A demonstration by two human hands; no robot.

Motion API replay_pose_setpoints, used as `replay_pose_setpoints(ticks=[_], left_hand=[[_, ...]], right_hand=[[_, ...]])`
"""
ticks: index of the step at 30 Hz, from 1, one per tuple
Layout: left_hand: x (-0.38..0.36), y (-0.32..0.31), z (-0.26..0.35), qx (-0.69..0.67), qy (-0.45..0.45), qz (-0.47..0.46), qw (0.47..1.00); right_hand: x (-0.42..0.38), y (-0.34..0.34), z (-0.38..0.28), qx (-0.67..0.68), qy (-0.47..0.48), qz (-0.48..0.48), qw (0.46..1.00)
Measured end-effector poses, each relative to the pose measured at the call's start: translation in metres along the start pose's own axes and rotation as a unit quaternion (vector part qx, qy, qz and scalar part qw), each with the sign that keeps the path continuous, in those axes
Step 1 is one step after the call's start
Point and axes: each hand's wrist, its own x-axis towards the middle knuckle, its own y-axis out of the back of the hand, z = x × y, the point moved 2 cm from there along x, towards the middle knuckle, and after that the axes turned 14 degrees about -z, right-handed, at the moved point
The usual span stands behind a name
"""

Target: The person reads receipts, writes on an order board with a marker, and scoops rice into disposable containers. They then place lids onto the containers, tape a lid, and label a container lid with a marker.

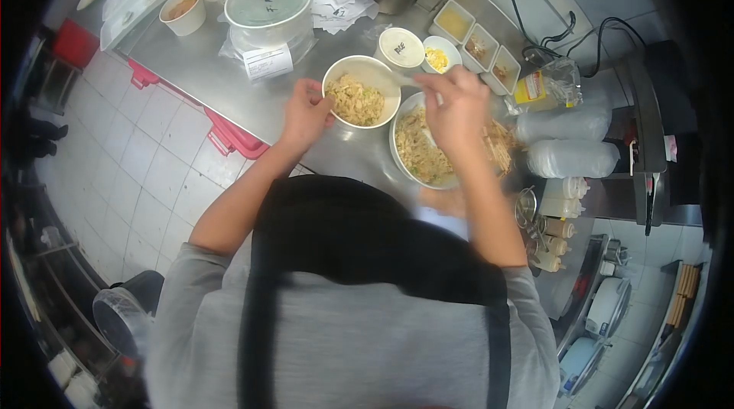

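My left hand (307, 115) pinches the near-left rim of a white paper bowl (392, 93) that is partly filled with fried rice (356, 101). Raised over a larger white bowl (396, 150), my right hand (459, 103) has its fingers closed on a pale spoon (405, 82), blurred by motion, which points toward the paper bowl's right rim. More fried rice (417, 149) lies in the larger bowl, partly hidden by my right hand and forearm. A lidded white tub (400, 47) and a small bowl of chopped yellow food (439, 55) stand just beyond.
A large lidded tub (269, 1) with a paper slip (267, 62) stands at the back left, beside receipts (342, 0). Three square containers (479, 48) line the wall. Stacked plastic lids (573, 157) and squeeze bottles (554, 245) sit to the right. Cables hang at the wall.
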Motion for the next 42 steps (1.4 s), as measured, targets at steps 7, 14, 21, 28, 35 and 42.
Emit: replay_pose_setpoints(ticks=[7,14,21,28,35,42], left_hand=[[-0.025,0.006,-0.024,-0.048,0.140,-0.158,0.976],[-0.026,-0.075,-0.037,-0.091,0.183,-0.334,0.920],[-0.006,-0.099,-0.034,-0.038,0.195,-0.330,0.923],[-0.011,-0.094,-0.038,-0.115,0.195,-0.334,0.915],[-0.008,-0.091,-0.040,-0.062,0.196,-0.325,0.923],[-0.004,-0.100,-0.028,-0.059,0.218,-0.305,0.925]], right_hand=[[-0.025,0.031,0.030,0.105,-0.053,-0.004,0.993],[-0.121,0.069,0.081,0.140,-0.211,-0.149,0.956],[-0.142,0.038,0.077,0.087,-0.178,-0.138,0.970],[-0.129,0.046,0.053,0.111,-0.181,-0.118,0.970],[-0.115,0.040,0.054,0.017,-0.174,-0.092,0.980],[-0.103,0.045,0.071,0.007,-0.167,-0.095,0.981]])
